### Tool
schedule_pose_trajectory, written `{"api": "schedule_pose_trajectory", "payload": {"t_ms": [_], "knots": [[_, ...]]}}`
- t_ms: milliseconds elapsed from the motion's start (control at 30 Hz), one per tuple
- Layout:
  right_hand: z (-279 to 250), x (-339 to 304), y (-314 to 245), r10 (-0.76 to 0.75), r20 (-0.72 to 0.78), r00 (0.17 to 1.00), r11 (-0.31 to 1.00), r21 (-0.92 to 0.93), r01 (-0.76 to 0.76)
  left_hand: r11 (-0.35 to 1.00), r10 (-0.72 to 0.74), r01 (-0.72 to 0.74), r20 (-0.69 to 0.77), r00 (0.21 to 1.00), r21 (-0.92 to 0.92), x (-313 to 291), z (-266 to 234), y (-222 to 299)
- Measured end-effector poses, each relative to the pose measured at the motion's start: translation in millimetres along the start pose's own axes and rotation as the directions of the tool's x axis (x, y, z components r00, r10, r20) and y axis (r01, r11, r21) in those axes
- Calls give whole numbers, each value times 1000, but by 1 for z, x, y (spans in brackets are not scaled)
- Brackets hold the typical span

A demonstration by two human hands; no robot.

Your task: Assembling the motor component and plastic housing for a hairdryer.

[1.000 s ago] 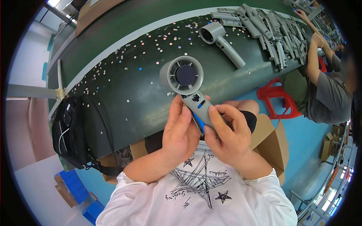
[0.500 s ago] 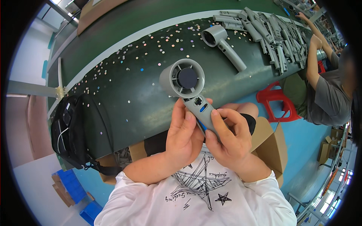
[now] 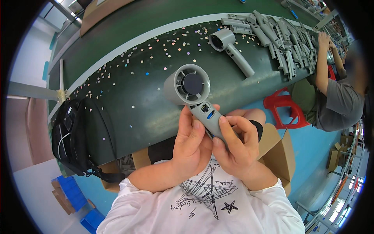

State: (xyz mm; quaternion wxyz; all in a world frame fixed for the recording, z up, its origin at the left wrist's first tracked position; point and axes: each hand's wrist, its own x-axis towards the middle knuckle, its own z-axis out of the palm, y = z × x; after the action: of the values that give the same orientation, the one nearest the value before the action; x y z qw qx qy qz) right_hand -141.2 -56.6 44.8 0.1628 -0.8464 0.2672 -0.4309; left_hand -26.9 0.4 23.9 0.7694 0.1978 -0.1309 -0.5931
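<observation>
Above my lap, both hands grip a grey handheld fan [image 3: 208, 117] by its handle. Its round head [image 3: 190, 84] points up and away, with a dark hub inside. On the handle, a small opening and a blue part show near the neck. My left hand [image 3: 191, 142] closes on the handle's left side, the thumb pressed along its edge. My right hand [image 3: 238, 142] pinches it from the right, thumb and fingers near the lower half. The handle's lower end is hidden by my fingers. Another grey fan [image 3: 231, 50] lies on the green table beyond.
Grey handle shells [image 3: 278, 39] are piled at the table's far right. Small round dots [image 3: 171, 45] are scattered over the green table [image 3: 144, 91]. A black backpack [image 3: 74, 136] sits at left. Cardboard boxes [image 3: 278, 156], a red stool [image 3: 286, 109] and a seated person [image 3: 339, 95] are nearby.
The fan has dipped slightly, and its handle's side gap with the blue strip looks narrower. Both hands keep their hold. The person at right has drawn their hands together.
</observation>
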Motion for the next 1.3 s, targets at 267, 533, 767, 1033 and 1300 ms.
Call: {"api": "schedule_pose_trajectory", "payload": {"t_ms": [267, 533, 767, 1033, 1300], "knots": [[2, -4, 0, -5, -25, 1000, 999, 33, 6, 1000, 1, -1, 48, 999, -9, -2, 1, 1], [3, -3, -1, 19, -40, 999, 1000, 6, -18, 1000, -2, 3, 39, 999, -18, 0, 3, -1], [0, 2, -3, 11, -6, 1000, 997, -77, -11, 1000, 24, -24, 45, 999, 0, 1, 4, -1], [4, 1, -3, 47, 81, 996, 994, -107, -38, 997, 19, -12, -95, 995, 75, 9, 9, 8], [7, 1, -6, 76, 103, 992, 994, -81, -68, 996, 38, -30, -105, 994, 83, 13, 15, 3]]}}
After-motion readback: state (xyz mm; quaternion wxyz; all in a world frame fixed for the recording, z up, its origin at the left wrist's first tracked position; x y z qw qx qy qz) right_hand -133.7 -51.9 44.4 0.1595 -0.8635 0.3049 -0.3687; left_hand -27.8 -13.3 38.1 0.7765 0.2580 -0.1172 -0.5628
